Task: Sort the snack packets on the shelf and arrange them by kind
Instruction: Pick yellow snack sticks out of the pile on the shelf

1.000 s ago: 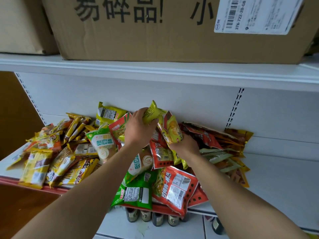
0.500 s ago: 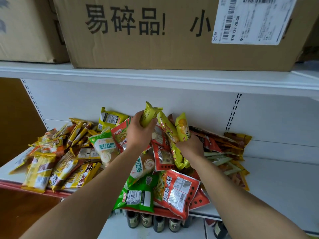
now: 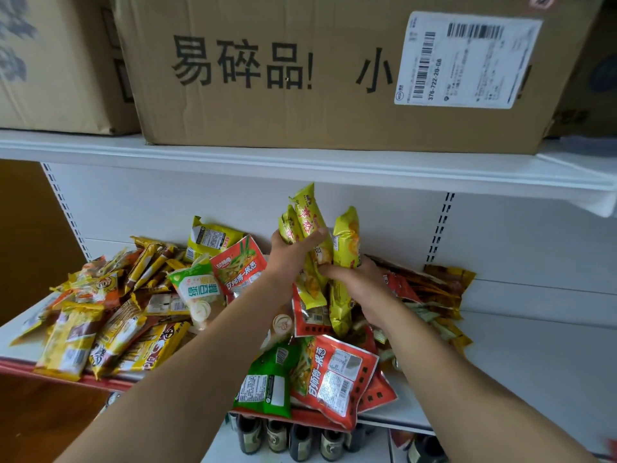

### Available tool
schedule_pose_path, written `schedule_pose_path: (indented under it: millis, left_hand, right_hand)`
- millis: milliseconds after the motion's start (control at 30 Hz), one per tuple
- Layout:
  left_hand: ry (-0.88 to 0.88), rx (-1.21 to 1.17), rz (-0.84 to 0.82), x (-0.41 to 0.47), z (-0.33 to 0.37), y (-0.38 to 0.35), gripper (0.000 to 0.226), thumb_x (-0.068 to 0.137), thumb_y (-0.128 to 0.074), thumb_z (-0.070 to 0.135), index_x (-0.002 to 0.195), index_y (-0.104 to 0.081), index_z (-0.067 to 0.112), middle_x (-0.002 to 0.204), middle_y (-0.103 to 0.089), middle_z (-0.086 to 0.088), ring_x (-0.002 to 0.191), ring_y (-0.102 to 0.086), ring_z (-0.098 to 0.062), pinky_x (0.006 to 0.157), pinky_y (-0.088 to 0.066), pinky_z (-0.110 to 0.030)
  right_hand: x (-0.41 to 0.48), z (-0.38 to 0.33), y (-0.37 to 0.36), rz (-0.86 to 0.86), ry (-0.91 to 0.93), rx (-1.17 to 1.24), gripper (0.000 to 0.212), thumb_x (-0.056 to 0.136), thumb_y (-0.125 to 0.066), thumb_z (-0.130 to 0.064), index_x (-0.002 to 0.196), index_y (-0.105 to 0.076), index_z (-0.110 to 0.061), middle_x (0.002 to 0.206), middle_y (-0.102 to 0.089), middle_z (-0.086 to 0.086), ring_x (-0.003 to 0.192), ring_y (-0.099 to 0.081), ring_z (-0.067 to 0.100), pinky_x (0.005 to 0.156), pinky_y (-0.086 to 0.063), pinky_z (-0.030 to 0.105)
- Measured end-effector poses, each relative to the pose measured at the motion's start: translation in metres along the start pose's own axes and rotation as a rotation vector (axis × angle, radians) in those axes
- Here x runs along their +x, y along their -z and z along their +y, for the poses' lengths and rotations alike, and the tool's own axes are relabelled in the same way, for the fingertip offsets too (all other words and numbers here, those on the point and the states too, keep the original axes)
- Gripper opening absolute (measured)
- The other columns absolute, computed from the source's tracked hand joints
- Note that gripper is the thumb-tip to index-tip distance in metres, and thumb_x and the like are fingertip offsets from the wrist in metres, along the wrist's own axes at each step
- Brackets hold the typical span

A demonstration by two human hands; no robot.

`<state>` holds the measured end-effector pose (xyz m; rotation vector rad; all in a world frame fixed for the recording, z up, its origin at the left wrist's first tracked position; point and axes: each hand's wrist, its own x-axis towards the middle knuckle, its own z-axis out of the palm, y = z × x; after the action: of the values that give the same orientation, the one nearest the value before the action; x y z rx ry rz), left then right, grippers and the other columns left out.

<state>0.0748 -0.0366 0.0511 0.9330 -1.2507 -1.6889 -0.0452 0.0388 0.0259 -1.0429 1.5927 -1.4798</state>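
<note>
**Two hands, one yellow bunch**

Gathering like with like out of the heap, by the look of it. Left hand (image 3: 289,253) curled round a couple of long yellow packets (image 3: 306,212), held upright above the pile (image 3: 133,315) and close to the back wall. Right hand (image 3: 362,287) just beside it, fingers (image 3: 330,271) wrapped about a third yellow packet (image 3: 347,235) of the same kind, touching the first two. Everything else unsorted, spread over the left and middle of the shelf (image 3: 534,359): brown-and-yellow sticks (image 3: 147,262) to the left, a red packet (image 3: 334,375) and a green packet (image 3: 267,382) hanging over the front lip.

To do this step well:

- Slide the third packet in against the other two and close one hand round all three at mid-length, not at the crimped ends; glossy film, probably slippery.
- Line up the ends and keep the printed faces turned one way.
- Lift straight up, clear of the heap, before going sideways, so as not to drag neighbours along.
- Set the bunch on the bare right stretch of the shelf, well apart from the pile.
- Mind the overhanging red and green packets: easily knocked down among the bottles (image 3: 277,436) beneath.
</note>
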Motion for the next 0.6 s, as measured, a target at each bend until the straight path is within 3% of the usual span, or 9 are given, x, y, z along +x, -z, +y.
schedule_pose_path:
  millis: [167,300,400,500,600]
  left_hand:
    - [-0.024,-0.066,0.014,0.002,-0.010,-0.007,0.063,0.065,-0.089,0.030,0.119,-0.058,0.017,0.108,-0.072,-0.010,0.096,-0.071,-0.032,0.086,-0.056,-0.055]
    - [-0.049,-0.051,0.003,0.003,-0.014,-0.018,0.059,0.068,-0.086,0.028,0.119,-0.058,0.019,0.107,-0.072,-0.011,0.094,-0.071,-0.032,0.084,-0.057,-0.055]
    - [-0.080,-0.011,-0.047,-0.004,-0.017,-0.038,0.058,0.067,-0.086,0.029,0.118,-0.057,0.023,0.107,-0.071,-0.009,0.096,-0.071,-0.030,0.086,-0.056,-0.054]
    - [-0.166,0.051,-0.074,-0.013,-0.018,-0.064,0.050,0.073,-0.085,0.025,0.116,-0.059,0.021,0.104,-0.072,-0.004,0.095,-0.071,-0.022,0.088,-0.056,-0.048]
    - [-0.242,0.073,-0.120,-0.024,-0.013,-0.094,0.050,0.074,-0.084,0.026,0.117,-0.058,0.023,0.101,-0.073,0.003,0.089,-0.071,-0.014,0.080,-0.058,-0.037]
  right_hand:
    - [-0.007,-0.002,0.013,-0.021,-0.018,-0.056,0.026,0.072,-0.082,-0.036,0.097,-0.074,-0.032,0.091,-0.075,-0.014,0.087,-0.070,0.004,0.072,-0.047,0.024]
    - [-0.011,-0.004,0.034,0.141,-0.041,-0.060,0.032,0.069,-0.083,-0.047,0.091,-0.071,-0.025,0.087,-0.074,-0.009,0.086,-0.068,0.011,0.066,-0.046,0.024]
    - [-0.019,-0.008,0.059,0.194,-0.024,-0.095,0.036,0.069,-0.081,-0.054,0.090,-0.070,-0.027,0.081,-0.073,-0.015,0.079,-0.066,0.003,0.064,-0.045,0.022]
    - [-0.030,-0.011,0.086,0.226,0.007,-0.039,0.043,0.064,-0.081,-0.059,0.092,-0.073,-0.026,0.083,-0.075,-0.014,0.079,-0.069,0.002,0.073,-0.048,0.028]
    - [-0.042,-0.014,0.119,0.292,-0.008,0.031,0.061,0.049,-0.080,-0.067,0.093,-0.073,-0.025,0.089,-0.075,-0.006,0.089,-0.070,0.016,0.087,-0.053,0.040]
